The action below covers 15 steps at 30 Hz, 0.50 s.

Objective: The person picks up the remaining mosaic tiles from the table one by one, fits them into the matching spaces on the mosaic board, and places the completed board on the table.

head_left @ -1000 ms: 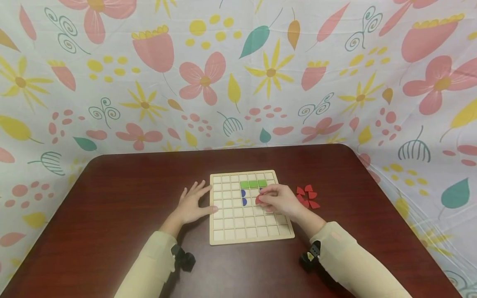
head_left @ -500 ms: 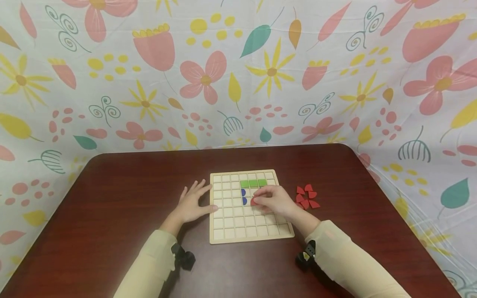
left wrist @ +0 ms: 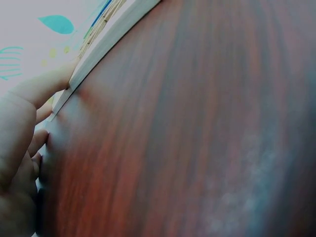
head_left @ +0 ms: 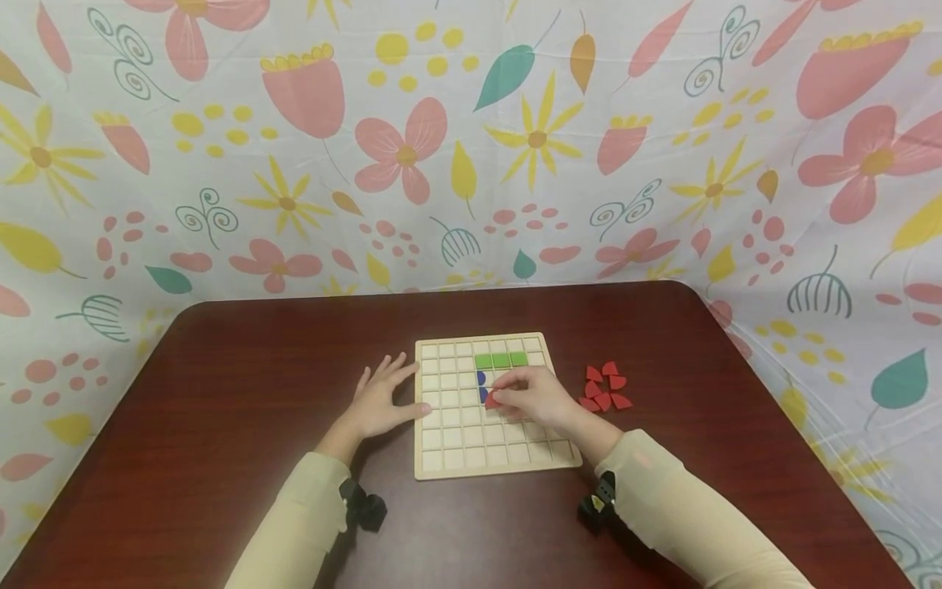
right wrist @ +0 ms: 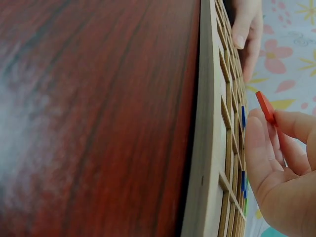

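red piece (right wrist: 266,107) is shifting left over the board (head_left: 454,460), right hand (head_left: 536,398) keeping its grip pinched, left hand (head_left: 378,406) staying spread.

Dark reddish-brown, wood-grained table (head_left: 243,368)
A pale wooden grid board (head_left: 450,438) lies on it; near the board's right edge sits a loose cluster of red pieces (head_left: 603,401).

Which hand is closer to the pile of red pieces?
Right. The right hand is over the board, and the red pile lies just to its right. The left hand touches the board's left edge, with the board between it and the pile.
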{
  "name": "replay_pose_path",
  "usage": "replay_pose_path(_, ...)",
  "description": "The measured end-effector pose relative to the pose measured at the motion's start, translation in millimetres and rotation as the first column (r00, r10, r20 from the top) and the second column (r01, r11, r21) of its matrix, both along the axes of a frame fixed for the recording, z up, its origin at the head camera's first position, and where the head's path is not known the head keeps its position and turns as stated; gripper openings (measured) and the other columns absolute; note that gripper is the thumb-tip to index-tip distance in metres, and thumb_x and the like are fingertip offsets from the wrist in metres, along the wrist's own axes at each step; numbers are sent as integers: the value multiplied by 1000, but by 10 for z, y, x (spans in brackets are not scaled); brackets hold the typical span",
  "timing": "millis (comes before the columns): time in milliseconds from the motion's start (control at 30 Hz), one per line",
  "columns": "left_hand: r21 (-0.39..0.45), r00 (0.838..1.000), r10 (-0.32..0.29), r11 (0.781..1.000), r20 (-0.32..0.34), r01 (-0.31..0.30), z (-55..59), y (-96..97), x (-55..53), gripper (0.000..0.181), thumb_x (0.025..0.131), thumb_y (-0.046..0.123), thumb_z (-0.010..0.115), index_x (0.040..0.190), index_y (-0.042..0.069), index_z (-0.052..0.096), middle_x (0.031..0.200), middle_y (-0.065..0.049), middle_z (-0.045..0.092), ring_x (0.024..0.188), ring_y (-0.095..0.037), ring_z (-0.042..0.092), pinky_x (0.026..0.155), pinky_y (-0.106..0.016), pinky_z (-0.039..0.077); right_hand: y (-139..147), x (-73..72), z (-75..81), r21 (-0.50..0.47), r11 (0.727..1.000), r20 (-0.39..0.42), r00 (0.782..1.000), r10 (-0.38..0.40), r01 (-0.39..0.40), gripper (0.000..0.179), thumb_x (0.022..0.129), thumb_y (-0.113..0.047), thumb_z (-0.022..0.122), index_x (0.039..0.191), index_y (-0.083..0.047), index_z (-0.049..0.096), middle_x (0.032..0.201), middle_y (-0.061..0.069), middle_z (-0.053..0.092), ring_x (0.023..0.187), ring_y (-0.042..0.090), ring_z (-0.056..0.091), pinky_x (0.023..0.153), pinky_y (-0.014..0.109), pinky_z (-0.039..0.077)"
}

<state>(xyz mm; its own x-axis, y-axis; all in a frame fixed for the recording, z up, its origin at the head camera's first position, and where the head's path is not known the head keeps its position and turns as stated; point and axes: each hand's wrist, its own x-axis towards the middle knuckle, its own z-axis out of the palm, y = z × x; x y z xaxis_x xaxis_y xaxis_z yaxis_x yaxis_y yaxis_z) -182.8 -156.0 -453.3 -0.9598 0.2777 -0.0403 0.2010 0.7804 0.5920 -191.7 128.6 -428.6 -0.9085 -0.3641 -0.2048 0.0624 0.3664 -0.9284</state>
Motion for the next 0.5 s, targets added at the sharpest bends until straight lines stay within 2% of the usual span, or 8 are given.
replay_pose_path(233, -5, 1000, 7, 1000, -9, -7, -10, -7, -18, 81, 79, 54, 67, 146, 20, 38, 157, -10, 23, 147, -32, 11, 115, -59, 1, -84, -6, 42, 55, 998, -12, 1000, -6, 7, 24, 85, -12, 69, 105, 2, 68, 89, 9, 69, 69, 15, 66, 63, 33, 59)
replay_pose_path(400, -13, 1000, 12, 1000, -12, -13, -19, -8, -26, 81, 79, 54, 68, 146, 20, 38, 157, -10, 23, 147, -32, 12, 115, -59, 1, -128, -9, 65, 94, 995, -75, 996, 40, -33, 21, 86, -12, 68, 102, 1, 70, 83, 8, 69, 64, 14, 60, 57, 30, 55)
replay_pose_path(500, -15, 1000, 16, 1000, -13, -16, -22, -4, -27, 81, 79, 54, 68, 146, 20, 38, 157, -9, 24, 147, -32, 12, 115, -58, 2, -156, -8, 70, 131, 990, -107, 992, 70, -56, 19, 85, -12, 68, 100, 0, 71, 85, 8, 69, 63, 13, 58, 53, 28, 53)
